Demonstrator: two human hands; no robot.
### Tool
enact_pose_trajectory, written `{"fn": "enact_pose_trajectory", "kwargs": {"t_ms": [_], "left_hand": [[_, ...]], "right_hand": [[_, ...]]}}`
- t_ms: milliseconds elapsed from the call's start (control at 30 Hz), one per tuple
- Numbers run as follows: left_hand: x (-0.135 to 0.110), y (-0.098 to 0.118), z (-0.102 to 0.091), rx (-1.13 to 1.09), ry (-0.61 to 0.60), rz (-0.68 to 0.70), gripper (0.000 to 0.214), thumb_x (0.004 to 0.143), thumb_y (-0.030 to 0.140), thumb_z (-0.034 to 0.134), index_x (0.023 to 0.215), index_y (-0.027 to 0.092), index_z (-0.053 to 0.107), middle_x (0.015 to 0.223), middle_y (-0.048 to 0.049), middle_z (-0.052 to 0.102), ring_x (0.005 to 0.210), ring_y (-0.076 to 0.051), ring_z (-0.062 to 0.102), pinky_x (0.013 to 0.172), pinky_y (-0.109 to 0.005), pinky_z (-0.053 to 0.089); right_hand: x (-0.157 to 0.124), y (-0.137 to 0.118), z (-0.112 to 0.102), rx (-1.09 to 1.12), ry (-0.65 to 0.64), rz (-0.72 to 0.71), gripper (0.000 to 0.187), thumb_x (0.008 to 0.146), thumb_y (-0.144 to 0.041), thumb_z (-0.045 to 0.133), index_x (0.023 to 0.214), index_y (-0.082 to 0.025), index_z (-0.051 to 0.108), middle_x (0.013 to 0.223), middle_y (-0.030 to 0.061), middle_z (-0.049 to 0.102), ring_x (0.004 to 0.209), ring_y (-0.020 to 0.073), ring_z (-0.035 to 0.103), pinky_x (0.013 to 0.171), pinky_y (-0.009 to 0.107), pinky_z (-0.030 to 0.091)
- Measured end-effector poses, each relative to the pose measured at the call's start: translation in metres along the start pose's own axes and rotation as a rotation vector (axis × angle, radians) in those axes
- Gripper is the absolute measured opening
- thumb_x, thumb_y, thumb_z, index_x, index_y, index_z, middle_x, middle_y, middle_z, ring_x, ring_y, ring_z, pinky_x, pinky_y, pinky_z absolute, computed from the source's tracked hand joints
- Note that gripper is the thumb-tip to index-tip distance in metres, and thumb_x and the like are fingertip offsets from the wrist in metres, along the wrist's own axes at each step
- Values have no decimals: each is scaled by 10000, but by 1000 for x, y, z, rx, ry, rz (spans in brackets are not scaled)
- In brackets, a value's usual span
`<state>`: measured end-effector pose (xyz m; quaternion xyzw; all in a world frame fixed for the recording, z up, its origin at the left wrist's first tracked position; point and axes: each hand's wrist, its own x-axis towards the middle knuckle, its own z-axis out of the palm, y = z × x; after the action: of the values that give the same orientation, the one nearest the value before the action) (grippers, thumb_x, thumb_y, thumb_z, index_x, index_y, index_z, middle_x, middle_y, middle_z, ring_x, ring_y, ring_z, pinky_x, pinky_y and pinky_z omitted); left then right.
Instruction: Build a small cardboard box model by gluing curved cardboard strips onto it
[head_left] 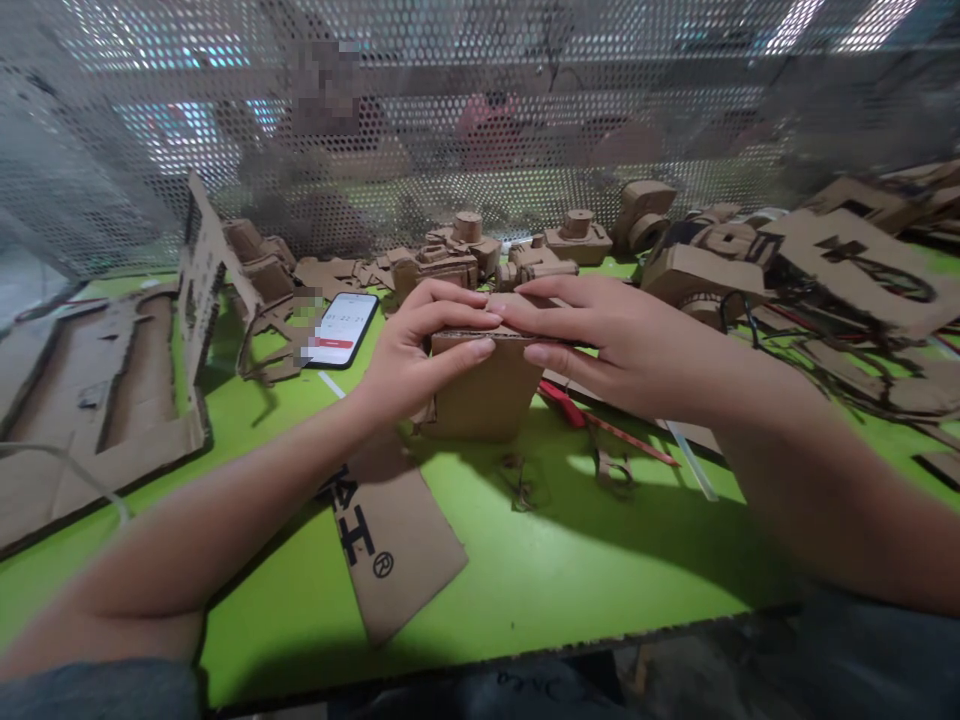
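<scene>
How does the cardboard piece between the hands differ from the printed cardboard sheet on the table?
The cardboard piece stands upright, gripped by the left hand and right hand; the printed cardboard sheet lies flat on the green table. The sheet shows black lettering and a ® mark; the piece shows no print on its visible face. The piece looks boxy; the sheet is a single flat panel. Both are brown cardboard.

Cardboard-model workshop: green workbench (pixel 540 560) with cut cardboard sheets (pixel 97 420) on it, cardboard tank models (pixel 439 262) along its far side, perforated metal screen (pixel 480 70) just behind.
</scene>
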<state>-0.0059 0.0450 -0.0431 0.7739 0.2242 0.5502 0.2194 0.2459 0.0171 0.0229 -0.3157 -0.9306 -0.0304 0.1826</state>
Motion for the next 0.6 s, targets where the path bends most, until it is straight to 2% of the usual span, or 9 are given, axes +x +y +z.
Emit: {"fn": "enact_pose_trajectory", "kwargs": {"t_ms": [133,300,400,600], "left_hand": [[-1,-1,1,-21,-1,3,183,946,506,854,1064,367,865,1181,-44,786,1193,-266,757,1131,-496,608],[-2,-1,4,-28,19,-27,201,936,540,855,1040,369,870,1169,-53,763,1208,-275,747,1139,-504,608],[-2,-1,5,-36,23,-31,196,934,541,856,1037,376,871,1160,-54,759,1216,-277,743,1149,-510,605],[-3,-3,6,-45,33,-56,239,922,584,853,1021,366,866,1162,-54,761,1205,-281,744,1143,-523,611]], "right_hand": [[0,-1,0,15,17,8,491,1130,-420,435,1536,-290,678,1416,136,742,1232,322,708,1010,482,585],[2,-4,2,33,6,100,544,1142,-502,392,1568,-297,661,1420,137,741,1232,324,717,966,469,595],[4,-7,5,23,17,117,527,1147,-494,387,1530,-306,696,1351,138,758,1190,316,720,932,459,588],[5,-13,11,22,106,147,478,1143,-432,408,1468,-326,743,1294,129,754,1157,317,700,962,486,573]]}}
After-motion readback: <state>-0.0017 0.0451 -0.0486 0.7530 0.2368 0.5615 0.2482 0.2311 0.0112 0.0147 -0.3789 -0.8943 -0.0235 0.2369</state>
